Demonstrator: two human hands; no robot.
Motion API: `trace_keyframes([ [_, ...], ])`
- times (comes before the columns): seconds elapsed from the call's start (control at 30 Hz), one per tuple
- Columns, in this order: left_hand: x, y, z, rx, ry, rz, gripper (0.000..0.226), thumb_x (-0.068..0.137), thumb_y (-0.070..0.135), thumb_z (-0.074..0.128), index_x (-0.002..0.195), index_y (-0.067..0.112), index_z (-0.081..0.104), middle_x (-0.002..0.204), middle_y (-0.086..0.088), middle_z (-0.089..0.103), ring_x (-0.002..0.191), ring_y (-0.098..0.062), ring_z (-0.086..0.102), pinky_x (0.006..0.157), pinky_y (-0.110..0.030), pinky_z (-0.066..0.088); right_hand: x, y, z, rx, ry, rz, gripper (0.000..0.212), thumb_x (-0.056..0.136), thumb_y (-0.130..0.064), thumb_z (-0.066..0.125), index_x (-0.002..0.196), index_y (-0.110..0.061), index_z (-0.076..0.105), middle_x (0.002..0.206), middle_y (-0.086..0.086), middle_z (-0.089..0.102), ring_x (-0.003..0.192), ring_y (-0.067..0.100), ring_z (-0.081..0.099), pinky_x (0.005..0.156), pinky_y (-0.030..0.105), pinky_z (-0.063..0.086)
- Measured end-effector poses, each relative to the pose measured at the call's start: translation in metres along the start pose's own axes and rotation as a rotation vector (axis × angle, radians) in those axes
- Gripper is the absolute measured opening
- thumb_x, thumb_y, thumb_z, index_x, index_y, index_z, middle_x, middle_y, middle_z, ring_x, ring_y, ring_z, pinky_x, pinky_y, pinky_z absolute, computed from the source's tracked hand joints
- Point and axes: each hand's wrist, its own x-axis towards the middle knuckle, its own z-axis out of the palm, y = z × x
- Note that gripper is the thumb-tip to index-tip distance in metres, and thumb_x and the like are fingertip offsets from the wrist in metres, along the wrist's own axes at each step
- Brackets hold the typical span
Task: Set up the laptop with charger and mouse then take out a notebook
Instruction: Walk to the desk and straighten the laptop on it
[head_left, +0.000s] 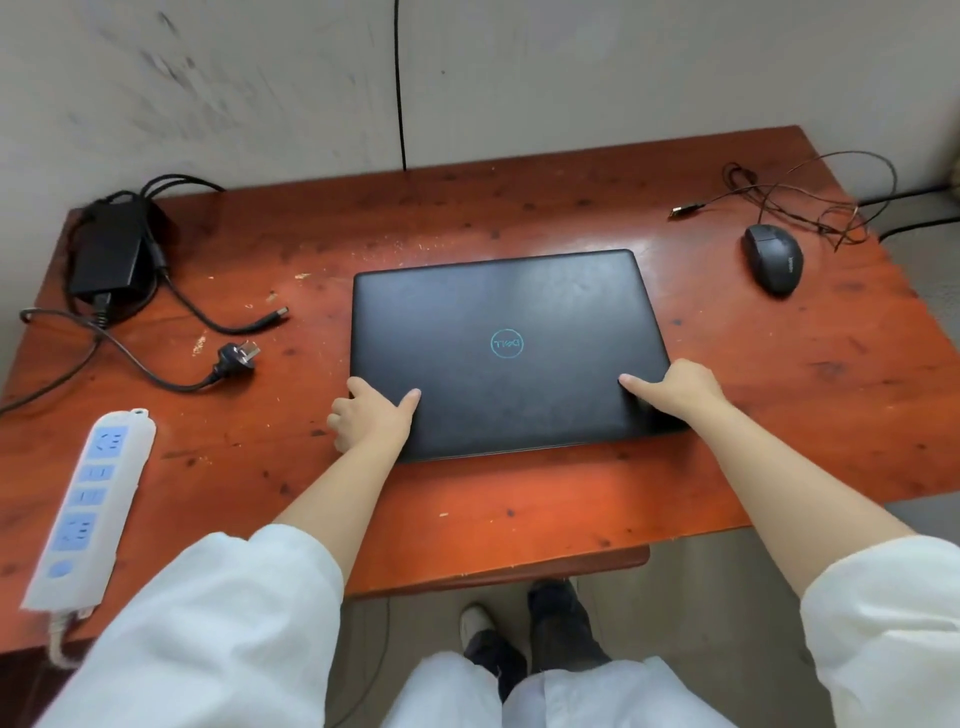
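A black laptop (509, 343) lies closed in the middle of the red-brown wooden table (519, 519). My left hand (371, 415) grips its near-left corner, thumb on the lid and fingers curled over the side edge. My right hand (675, 387) grips the near-right corner the same way. The black charger brick (106, 254) sits at the far left, its barrel plug (280, 313) and wall plug (236, 356) lying loose on the wood. A black mouse (772, 258) rests at the far right, its USB plug (685, 210) unconnected. No notebook is in view.
A white power strip (91, 506) with blue sockets lies along the near-left edge. The mouse cable is tangled at the far-right corner. A black cable runs down the wall behind the table. My legs and shoes show below the table's front edge.
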Motion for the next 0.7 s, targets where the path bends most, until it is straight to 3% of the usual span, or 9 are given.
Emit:
trace_keyframes([
  [0.07,0.0,-0.001,0.001,0.0,-0.006,0.0,0.071,0.082,0.048,0.059,0.128,0.001,0.032,0.133,-0.026,0.041,0.123,-0.04,0.037,0.095,-0.047,0.041,0.001,0.0,0.0,-0.01,-0.008,0.008,0.057,0.08,-0.053,0.059,0.054,-0.005,0.043,0.096,0.023,0.067,0.072,0.03,0.048,0.062,0.03,0.037],
  [0.17,-0.001,-0.002,0.003,-0.009,-0.024,-0.015,0.071,0.082,0.048,0.06,0.128,0.002,0.031,0.133,-0.025,0.04,0.123,-0.039,0.036,0.093,-0.048,0.042,0.002,0.001,-0.001,0.016,-0.004,0.02,0.055,0.079,-0.051,0.061,0.08,0.004,0.059,0.098,0.024,0.067,0.08,0.033,0.055,0.065,0.031,0.04],
  [0.27,0.0,-0.003,0.003,-0.004,-0.028,-0.018,0.071,0.082,0.048,0.06,0.128,0.003,0.03,0.133,-0.025,0.039,0.123,-0.039,0.035,0.092,-0.048,0.043,0.001,0.002,-0.001,0.018,-0.01,0.016,0.056,0.08,-0.049,0.062,0.088,0.006,0.059,0.1,0.024,0.067,0.08,0.033,0.054,0.07,0.035,0.046],
  [0.4,0.001,-0.003,0.003,0.012,-0.04,-0.005,0.071,0.082,0.049,0.059,0.127,0.003,0.03,0.133,-0.023,0.04,0.123,-0.038,0.036,0.092,-0.048,0.043,-0.001,0.0,0.003,0.027,0.006,0.034,0.061,0.082,-0.049,0.059,0.102,0.008,0.053,0.112,0.025,0.06,0.106,0.037,0.053,0.08,0.037,0.046],
  [0.5,0.003,-0.002,0.001,0.051,-0.035,-0.002,0.071,0.08,0.052,0.059,0.126,0.004,0.033,0.133,-0.02,0.043,0.124,-0.036,0.038,0.096,-0.047,0.039,-0.01,-0.012,0.003,-0.03,0.035,0.069,0.063,0.084,-0.046,0.057,0.119,0.005,0.044,0.128,0.024,0.047,0.12,0.037,0.044,0.096,0.043,0.04],
  [0.6,0.006,0.002,-0.003,0.099,0.003,0.041,0.066,0.081,0.05,0.059,0.125,0.005,0.039,0.134,-0.018,0.044,0.126,-0.033,0.037,0.102,-0.046,0.033,-0.023,-0.034,0.008,-0.119,0.189,-0.068,0.053,0.083,-0.034,0.06,0.123,-0.003,0.042,0.133,0.021,0.041,0.124,0.037,0.037,0.1,0.046,0.036],
  [0.7,0.007,0.003,-0.012,0.087,0.064,0.118,0.055,0.086,0.041,0.055,0.125,0.004,0.042,0.134,-0.018,0.045,0.126,-0.033,0.037,0.103,-0.047,0.032,-0.033,-0.064,0.021,-0.147,0.154,-0.258,0.046,0.086,-0.03,0.055,0.123,-0.004,0.045,0.14,0.02,0.036,0.129,0.034,0.031,0.103,0.045,0.033],
])
